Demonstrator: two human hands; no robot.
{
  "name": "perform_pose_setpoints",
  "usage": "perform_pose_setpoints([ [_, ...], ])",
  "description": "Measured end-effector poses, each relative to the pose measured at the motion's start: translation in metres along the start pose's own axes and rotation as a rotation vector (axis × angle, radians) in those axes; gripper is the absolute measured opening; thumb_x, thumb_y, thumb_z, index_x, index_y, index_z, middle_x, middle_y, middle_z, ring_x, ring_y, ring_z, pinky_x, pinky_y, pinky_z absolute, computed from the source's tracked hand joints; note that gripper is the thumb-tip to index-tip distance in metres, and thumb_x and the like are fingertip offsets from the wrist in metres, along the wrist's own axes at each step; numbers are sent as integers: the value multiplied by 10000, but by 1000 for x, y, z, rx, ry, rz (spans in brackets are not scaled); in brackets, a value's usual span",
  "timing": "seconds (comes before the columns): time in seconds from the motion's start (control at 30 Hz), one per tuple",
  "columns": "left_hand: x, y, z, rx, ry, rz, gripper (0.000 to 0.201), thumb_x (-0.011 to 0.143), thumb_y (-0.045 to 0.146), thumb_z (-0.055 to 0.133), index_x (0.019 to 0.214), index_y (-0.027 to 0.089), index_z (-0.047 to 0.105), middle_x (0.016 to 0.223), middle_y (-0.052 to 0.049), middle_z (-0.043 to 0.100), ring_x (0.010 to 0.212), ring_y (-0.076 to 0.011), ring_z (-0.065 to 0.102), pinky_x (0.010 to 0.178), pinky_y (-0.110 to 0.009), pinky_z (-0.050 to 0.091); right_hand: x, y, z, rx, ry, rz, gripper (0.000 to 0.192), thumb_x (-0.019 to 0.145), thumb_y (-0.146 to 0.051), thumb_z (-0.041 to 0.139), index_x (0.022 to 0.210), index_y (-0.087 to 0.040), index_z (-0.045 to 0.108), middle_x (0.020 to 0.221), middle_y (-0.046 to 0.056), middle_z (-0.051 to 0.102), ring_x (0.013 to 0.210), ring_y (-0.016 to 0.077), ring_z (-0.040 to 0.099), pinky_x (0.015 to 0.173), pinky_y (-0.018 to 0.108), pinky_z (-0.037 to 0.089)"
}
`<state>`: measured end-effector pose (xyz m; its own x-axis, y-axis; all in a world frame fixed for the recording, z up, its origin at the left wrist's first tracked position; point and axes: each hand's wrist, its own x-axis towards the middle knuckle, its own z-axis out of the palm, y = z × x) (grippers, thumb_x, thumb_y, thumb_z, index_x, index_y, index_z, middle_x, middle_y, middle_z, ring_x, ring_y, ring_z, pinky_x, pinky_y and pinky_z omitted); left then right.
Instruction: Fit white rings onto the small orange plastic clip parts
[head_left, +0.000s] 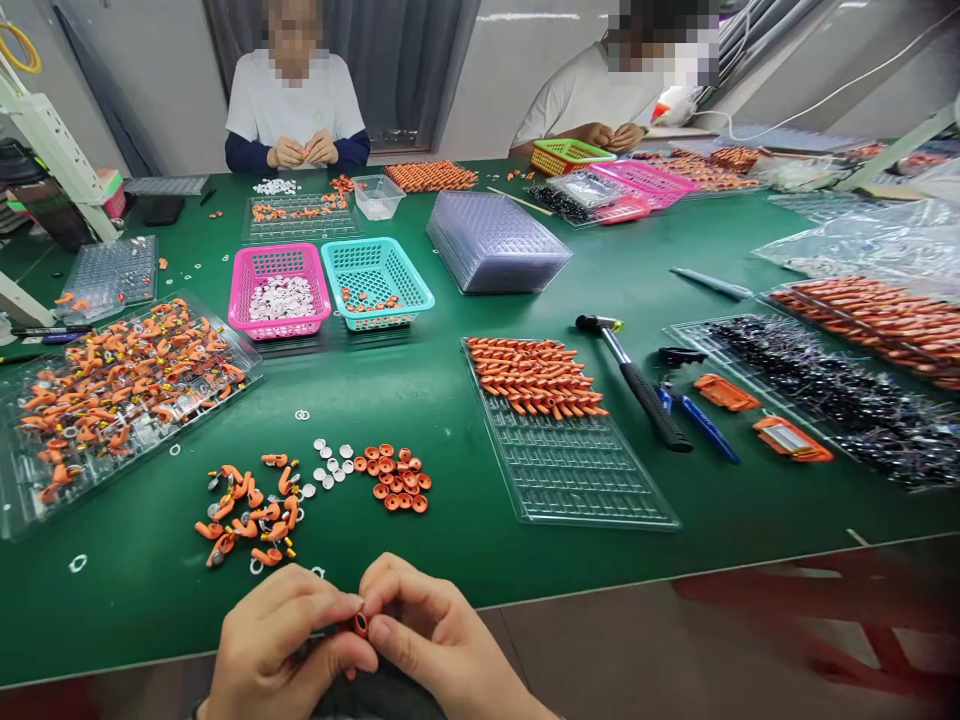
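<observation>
Orange cap (361, 624) sat pinched tight between your left hand (281, 640) and right hand (439, 640), low in the frame, fingertips steadying it close.

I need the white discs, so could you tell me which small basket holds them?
The pink basket, left of the teal basket, which holds only a few orange pieces.

At the near edge of the green table (450, 420), the person's left hand (281, 645) and right hand (439, 640) meet, fingertips pinching a small orange piece (361, 624) between them. Just beyond lie a loose heap of orange parts (247, 510), a cluster of orange rings (396, 477) and some white discs (330, 465). Farther right a clear tray (577, 470) holds rows of orange parts, with a hammer (637, 385) beside it.
</observation>
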<state>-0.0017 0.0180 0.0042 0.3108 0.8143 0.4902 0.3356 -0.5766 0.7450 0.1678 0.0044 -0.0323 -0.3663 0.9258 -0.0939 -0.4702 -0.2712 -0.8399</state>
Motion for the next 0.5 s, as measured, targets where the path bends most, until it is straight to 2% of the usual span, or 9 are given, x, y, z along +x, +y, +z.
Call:
perform_pose_setpoints([
  [0.1, -3, 0, 1, -22, 22, -93, 169, 850, 364, 731, 877, 205, 682, 658, 19, 708, 556, -107, 664, 547, -151, 539, -2, 4, 2, 54, 2, -28, 144, 859, -364, 751, 960, -264, 728, 827, -6, 561, 738, 119, 524, 687, 237, 430],
  [0.2, -8, -3, 3, -127, 33, -191, 189, 841, 355, 743, 781, 211, 637, 617, 38, 684, 516, -100, 634, 518, -152, 514, -5, 8, 1, -64, 15, -138, 157, 884, -369, 719, 1020, -296, 751, 869, 11, 536, 788, 138, 531, 701, 252, 461],
  [0.33, -15, -4, 8, -293, -14, -308, 202, 849, 315, 741, 694, 207, 668, 612, 31, 687, 554, -101, 628, 561, -156, 498, -8, 12, -2, -129, -10, -207, 222, 897, -420, 687, 1088, -333, 757, 895, 36, 543, 797, 158, 548, 691, 276, 511],
  [0.5, -22, 2, 15, -485, 108, -555, 173, 800, 350, 781, 708, 215, 727, 628, 21, 708, 564, -114, 643, 553, -155, 509, -6, 12, -4, -96, -37, -237, 209, 899, -366, 697, 1100, -368, 753, 938, 35, 564, 698, 117, 559, 604, 227, 537],
])
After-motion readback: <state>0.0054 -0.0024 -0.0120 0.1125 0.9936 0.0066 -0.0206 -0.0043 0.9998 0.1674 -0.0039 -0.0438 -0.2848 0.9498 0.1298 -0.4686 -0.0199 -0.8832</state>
